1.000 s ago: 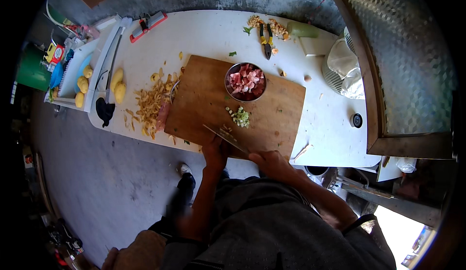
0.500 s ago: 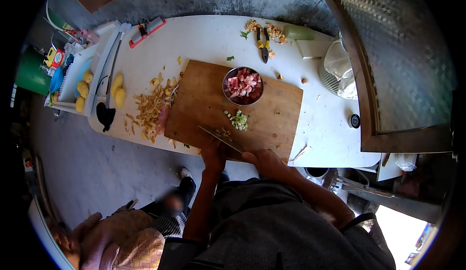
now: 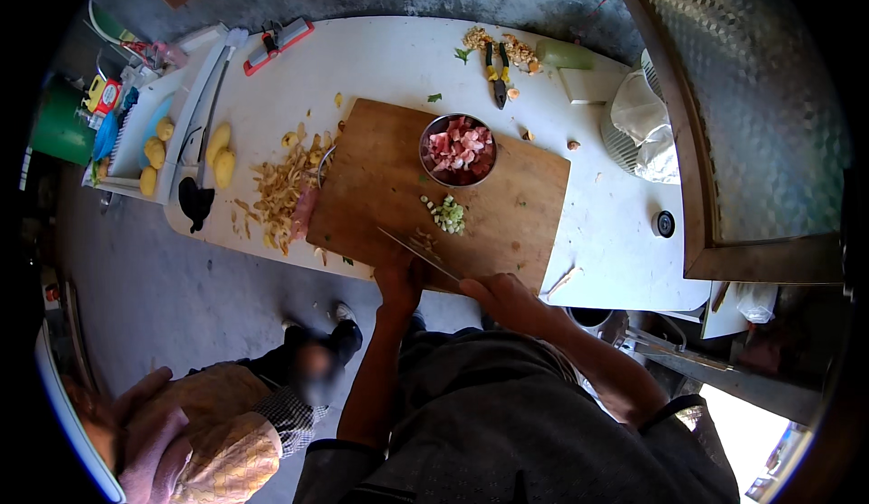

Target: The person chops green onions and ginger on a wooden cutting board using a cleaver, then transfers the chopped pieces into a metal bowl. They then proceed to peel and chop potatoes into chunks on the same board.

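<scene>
My right hand is closed round the handle of a kitchen knife, its blade slanting up and left over the near edge of a wooden cutting board. Close to the blade, my left hand is curled at that same edge; whatever its fingers press on is hidden. Small brownish chopped bits lie beside the blade. Farther up the board sits a little heap of chopped green-and-white scallion. Beyond that stands a metal bowl with cut pink and red meat.
Potato peelings are strewn left of the board, with two potatoes past them. Pliers lie at the back by brown scraps. A white-covered container and a window frame bound the right. Another person is at lower left.
The knife blade has turned slightly and stands more edge-on, showing more of the chopped bits. My hands stay close together at the board's edge. The other person has shifted a little left.
</scene>
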`<state>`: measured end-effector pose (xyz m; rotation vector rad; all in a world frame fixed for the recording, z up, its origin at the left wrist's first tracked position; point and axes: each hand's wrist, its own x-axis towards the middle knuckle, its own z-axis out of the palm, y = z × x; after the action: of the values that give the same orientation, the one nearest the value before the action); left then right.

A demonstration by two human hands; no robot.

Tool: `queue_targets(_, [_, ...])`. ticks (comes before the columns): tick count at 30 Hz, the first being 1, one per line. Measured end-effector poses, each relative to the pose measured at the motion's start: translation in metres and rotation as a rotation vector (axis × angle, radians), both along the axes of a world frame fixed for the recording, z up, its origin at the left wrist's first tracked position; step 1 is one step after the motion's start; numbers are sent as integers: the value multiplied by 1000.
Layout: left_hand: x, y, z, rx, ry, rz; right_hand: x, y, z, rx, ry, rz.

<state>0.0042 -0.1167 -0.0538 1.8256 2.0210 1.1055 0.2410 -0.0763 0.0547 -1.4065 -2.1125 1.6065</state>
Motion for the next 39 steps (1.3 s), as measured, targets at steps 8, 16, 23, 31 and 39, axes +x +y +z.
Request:
queue_targets(8, [4,5,15,25,-69,-5,-13,3,-3,-31,19,-119])
queue_targets(16, [-1,-1,14,-40,-81,-29,0,-5,11,-1,-3,-76])
queue_targets(23, [-2,-2,8,-9,-138,-33,5,3,24,-93,-28,-12])
queue_targets(31, [-2,2,9,10,-134,-20,-24,12,2,-33,-53,-27])
queue_targets(39, [-4,3,13,45,-154,-27,-7,1,5,-33,-7,-92])
